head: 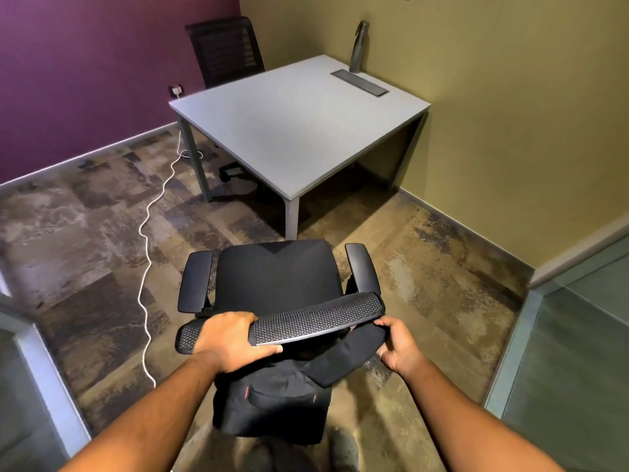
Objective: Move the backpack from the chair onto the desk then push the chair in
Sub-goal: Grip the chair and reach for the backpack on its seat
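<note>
Head camera looked down at a black office chair with a mesh back and two padded armrests (pixel 277 277). It stood on the brown patchy carpet (pixel 85 233), apart from the big grey square desk (pixel 299 131), with its seat facing the desk.

A black cloth backpack with small red marks (pixel 275 400) hung behind the chair's back, on the side near the person. Its top was tucked under the curved mesh top edge of the chair back. One wide black strap (pixel 343 356) ran up to the right.

The left hand (pixel 231 342) was laid over the top edge of the chair back, near its left end. Its fingers were curled around the edge and its thumb pointed right, along the underside. The right hand (pixel 398 345) was at the right end of the chair back. Its fingers were bent and pinched the top of the black strap just under the edge.

On the desk, far back by the yellow wall, stood a tall grey metal bottle (pixel 359 46). Beside it lay a flat grey cover strip (pixel 360 83) set into the desk top. A second dark mesh chair (pixel 226 49) stood behind the desk by the purple wall. A white cable (pixel 146 240) wiggled over the carpet from a wall socket (pixel 176 90).
</note>
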